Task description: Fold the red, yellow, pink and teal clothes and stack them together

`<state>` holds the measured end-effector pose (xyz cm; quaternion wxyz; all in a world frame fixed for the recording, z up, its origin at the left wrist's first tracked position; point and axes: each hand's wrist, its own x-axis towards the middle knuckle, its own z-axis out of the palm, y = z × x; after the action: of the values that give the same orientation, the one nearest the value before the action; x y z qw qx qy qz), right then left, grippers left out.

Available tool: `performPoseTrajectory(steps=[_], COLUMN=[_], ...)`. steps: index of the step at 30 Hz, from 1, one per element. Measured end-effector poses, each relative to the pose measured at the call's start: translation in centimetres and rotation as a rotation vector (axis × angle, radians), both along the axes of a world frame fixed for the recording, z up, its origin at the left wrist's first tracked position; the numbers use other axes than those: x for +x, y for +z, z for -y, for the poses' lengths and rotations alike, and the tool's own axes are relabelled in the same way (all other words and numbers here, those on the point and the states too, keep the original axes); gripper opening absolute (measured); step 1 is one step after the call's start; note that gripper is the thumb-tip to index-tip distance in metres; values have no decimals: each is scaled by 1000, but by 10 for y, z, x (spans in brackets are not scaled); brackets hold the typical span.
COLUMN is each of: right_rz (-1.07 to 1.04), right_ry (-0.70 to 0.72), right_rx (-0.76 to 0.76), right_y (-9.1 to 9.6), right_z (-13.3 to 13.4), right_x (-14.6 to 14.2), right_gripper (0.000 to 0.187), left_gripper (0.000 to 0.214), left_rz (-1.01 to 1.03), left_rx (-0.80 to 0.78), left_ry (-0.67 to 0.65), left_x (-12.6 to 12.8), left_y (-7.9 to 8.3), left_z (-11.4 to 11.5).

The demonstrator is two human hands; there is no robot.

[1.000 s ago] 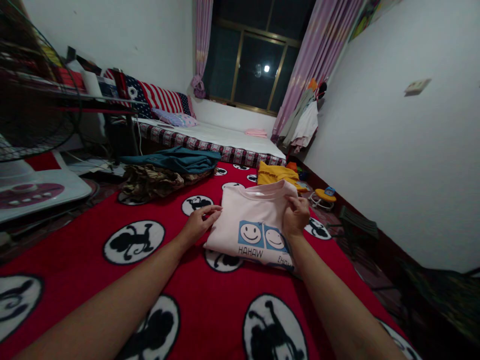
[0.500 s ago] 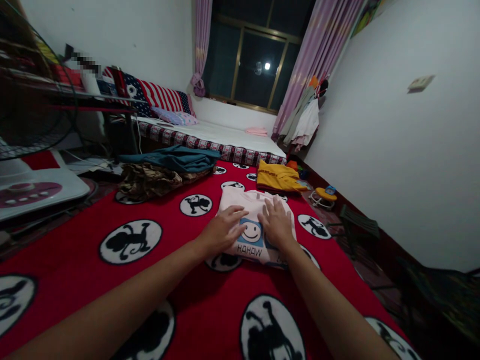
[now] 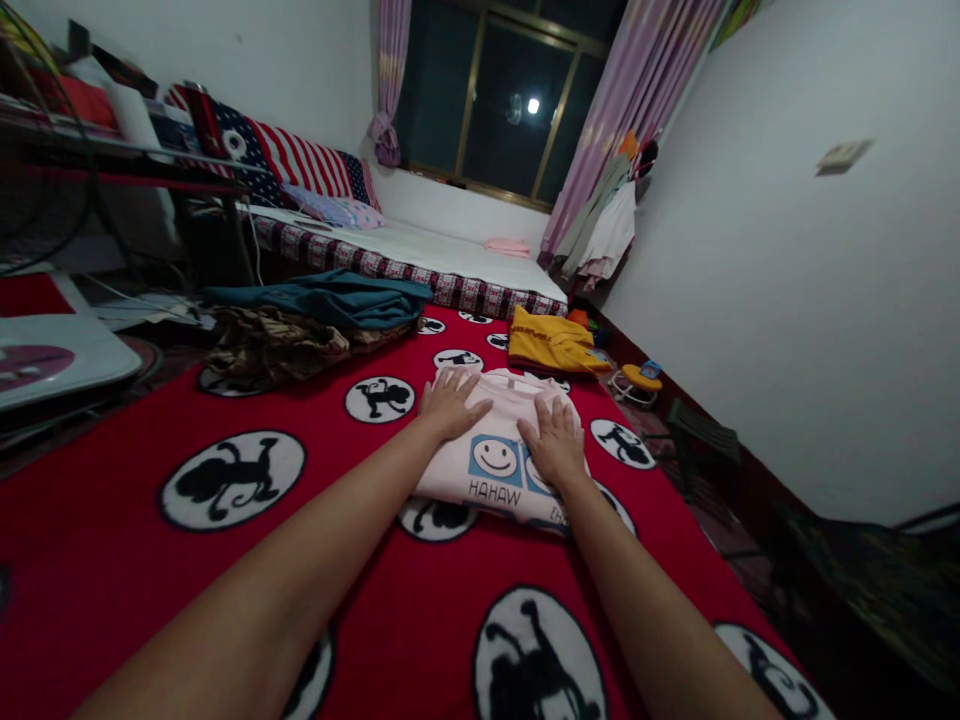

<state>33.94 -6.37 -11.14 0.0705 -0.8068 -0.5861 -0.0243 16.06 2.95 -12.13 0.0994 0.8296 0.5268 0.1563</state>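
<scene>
A folded pale pink shirt (image 3: 480,468) lies on a red blanket (image 3: 300,570) patterned with black-and-white monkey circles. Its front carries smiley faces on blue squares and the letters HAHAW. My left hand (image 3: 450,405) rests flat on the shirt's upper left part, fingers spread. On the right side of the shirt lies my right hand (image 3: 555,440), also with fingers apart, partly covering the second smiley. Neither hand grips the cloth.
Just beyond the shirt is a folded yellow garment (image 3: 555,342). Teal and brown clothes (image 3: 322,300) are heaped at the back left. A white bed (image 3: 435,250) stands under the window. Along the right wall are a yellow stool (image 3: 641,377) and a dark folding stool (image 3: 701,435).
My left hand has moved up and left, off the smiley print to the shirt's upper left. My right hand stays on the right side. The view has shifted slightly.
</scene>
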Motion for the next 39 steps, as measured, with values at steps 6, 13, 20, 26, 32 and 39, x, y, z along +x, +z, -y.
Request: performPoseTrajectory(steps=[6,13,20,26,32,39], right_rz=[-96,-93,-107,-165,-257,-563], right_ry=[-93,-91,-162,-266,-331,-359], right_rx=[59,34,141,222,261,319], right_y=[-3,-3,-5,1,11,4], right_z=[9,19,31,38,41,32], right_x=[-3,-9,-10,2,21,54], right_gripper=[63,63,66,71,73,79], left_gripper=[80,74,64,68,68,65], left_rz=[-27,-82,-67,-86,30,296], left_rx=[6,0,126,214,-75,-182], left_ry=[-7,-133,79,215,259,90], left_x=[-11,-47,-53,-53,-64,-67], left_y=[-5,-9,-9,18,34,25], left_z=[11,51,93,107,99,91])
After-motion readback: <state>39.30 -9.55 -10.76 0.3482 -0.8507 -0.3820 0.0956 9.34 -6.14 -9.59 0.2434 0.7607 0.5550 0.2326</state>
